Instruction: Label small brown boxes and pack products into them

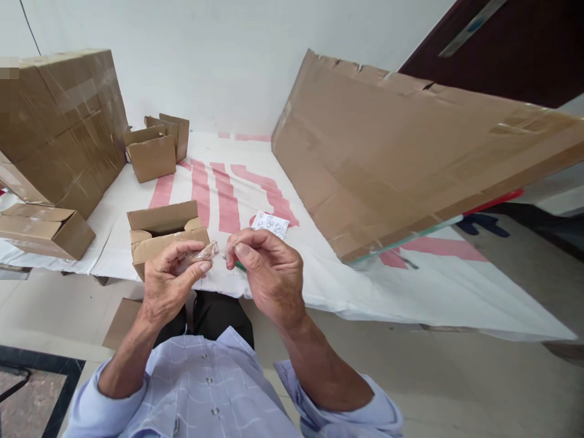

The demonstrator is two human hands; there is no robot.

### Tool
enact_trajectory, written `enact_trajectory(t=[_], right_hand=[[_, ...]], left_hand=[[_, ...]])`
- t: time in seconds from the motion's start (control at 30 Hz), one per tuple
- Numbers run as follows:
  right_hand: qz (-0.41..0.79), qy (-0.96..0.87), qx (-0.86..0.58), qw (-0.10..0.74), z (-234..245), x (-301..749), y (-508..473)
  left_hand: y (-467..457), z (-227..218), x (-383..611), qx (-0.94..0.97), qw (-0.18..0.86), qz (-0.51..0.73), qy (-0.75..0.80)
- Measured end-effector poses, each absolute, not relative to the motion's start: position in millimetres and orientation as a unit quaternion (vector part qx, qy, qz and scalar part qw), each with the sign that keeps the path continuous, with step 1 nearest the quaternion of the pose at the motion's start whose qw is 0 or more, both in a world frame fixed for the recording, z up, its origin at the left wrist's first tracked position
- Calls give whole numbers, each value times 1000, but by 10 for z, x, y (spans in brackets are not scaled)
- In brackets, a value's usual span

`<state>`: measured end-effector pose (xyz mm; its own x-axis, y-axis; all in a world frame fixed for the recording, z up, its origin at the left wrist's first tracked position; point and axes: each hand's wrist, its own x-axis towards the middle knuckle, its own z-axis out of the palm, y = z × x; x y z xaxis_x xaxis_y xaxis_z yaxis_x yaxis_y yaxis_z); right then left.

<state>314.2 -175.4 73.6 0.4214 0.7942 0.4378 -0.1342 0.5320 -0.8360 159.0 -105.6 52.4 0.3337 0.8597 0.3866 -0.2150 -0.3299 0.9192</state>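
Observation:
My left hand is closed around a small clear plastic bag with something brownish in it; the contents are too blurred to name. Close beside it, my right hand has its thumb and fingertips pinched together. Whether the right fingers hold the bag's end or something tiny, I cannot make out. A bit of green shows under the right fingertips. Just behind my left hand stands an open small cardboard box, its flaps raised. A white paper with drawn marks lies behind my right hand.
A big taped cardboard box stands at the left, with a smaller carton in front. Open small boxes sit farther back. A large cardboard panel or box side leans at the right over the white-and-red table cover.

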Motion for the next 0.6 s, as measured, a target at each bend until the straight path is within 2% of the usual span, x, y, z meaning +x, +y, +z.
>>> enact_trajectory(t=[0.13, 0.3, 0.6], right_hand=[[300, -437, -374, 761, 763, 3148, -1764], [318, -471, -423, 706, 767, 3144, -1753], [257, -509, -449, 688, 720, 3148, -1738]], left_hand=[[-1063, 530, 1600, 613, 551, 501, 265], [-1099, 553, 1611, 613, 581, 470, 255], [-1104, 543, 1625, 599, 599, 464, 259]])
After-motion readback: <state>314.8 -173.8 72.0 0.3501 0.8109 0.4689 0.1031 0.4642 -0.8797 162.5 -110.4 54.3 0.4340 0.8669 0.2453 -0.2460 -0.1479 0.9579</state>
